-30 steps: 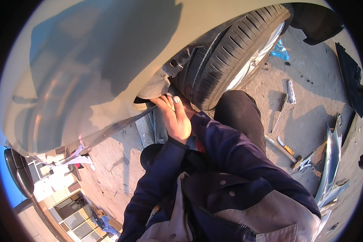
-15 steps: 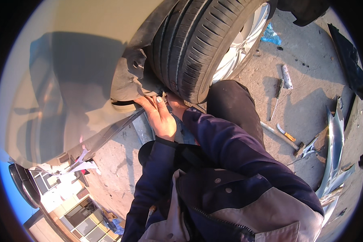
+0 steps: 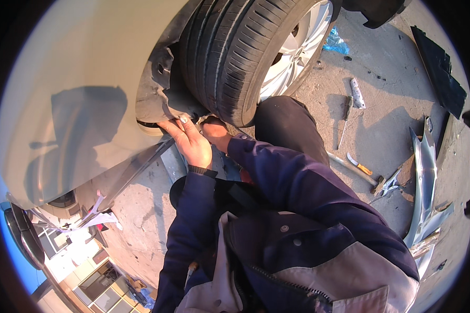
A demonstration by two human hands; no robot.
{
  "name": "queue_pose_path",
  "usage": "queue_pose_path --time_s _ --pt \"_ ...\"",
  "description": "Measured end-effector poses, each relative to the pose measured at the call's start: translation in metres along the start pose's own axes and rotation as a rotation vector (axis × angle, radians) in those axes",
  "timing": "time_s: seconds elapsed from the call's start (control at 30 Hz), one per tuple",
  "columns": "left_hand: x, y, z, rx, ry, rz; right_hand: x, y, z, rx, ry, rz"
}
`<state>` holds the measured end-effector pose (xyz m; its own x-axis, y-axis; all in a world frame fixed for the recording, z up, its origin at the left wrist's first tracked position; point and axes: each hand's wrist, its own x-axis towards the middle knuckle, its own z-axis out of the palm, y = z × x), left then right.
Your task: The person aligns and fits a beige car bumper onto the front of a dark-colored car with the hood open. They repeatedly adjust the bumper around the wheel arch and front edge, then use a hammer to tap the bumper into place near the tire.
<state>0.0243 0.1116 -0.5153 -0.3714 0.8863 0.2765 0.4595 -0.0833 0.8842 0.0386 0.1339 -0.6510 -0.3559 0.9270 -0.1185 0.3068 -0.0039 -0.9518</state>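
A beige car's body panel fills the upper left, beside a black tyre on a silver wheel. Between them hangs the torn, dusty wheel arch liner. My left hand is closed at the liner's lower edge, thumb on top; the fingertips are partly hidden behind it. Just right of it, under the tyre, my right hand is curled with its knuckles up. What its fingers hold, if anything, is hidden.
On the concrete at right lie a screwdriver, an orange-handled knife, a hammer and a patterned tube-like thing. Bent silver metal trim and a black panel lie farther right. My dark-trousered knee is against the tyre.
The whole view has shifted, so car and tyre sit farther left. Both hands stay at the liner's lower edge; more of my right hand's curled fingers shows. The shadow on the panel has moved down.
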Motion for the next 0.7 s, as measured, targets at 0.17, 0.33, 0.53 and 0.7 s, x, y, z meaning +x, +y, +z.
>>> queue_pose_path --time_s 0.17,0.33,0.53,0.7 --pt "0.012 -0.002 -0.006 0.017 -0.044 0.016 -0.002 -0.019 -0.020 0.211 -0.226 0.171" --pt "0.014 0.000 -0.004 -0.052 0.024 -0.061 -0.007 -0.033 -0.032 0.327 -0.238 0.101" --pt "0.019 0.009 0.007 0.116 0.118 -0.134 -0.026 -0.051 -0.069 0.473 -0.259 0.091" --pt "0.022 0.008 0.015 0.208 0.118 -0.111 -0.022 -0.053 -0.080 0.448 -0.275 0.061"
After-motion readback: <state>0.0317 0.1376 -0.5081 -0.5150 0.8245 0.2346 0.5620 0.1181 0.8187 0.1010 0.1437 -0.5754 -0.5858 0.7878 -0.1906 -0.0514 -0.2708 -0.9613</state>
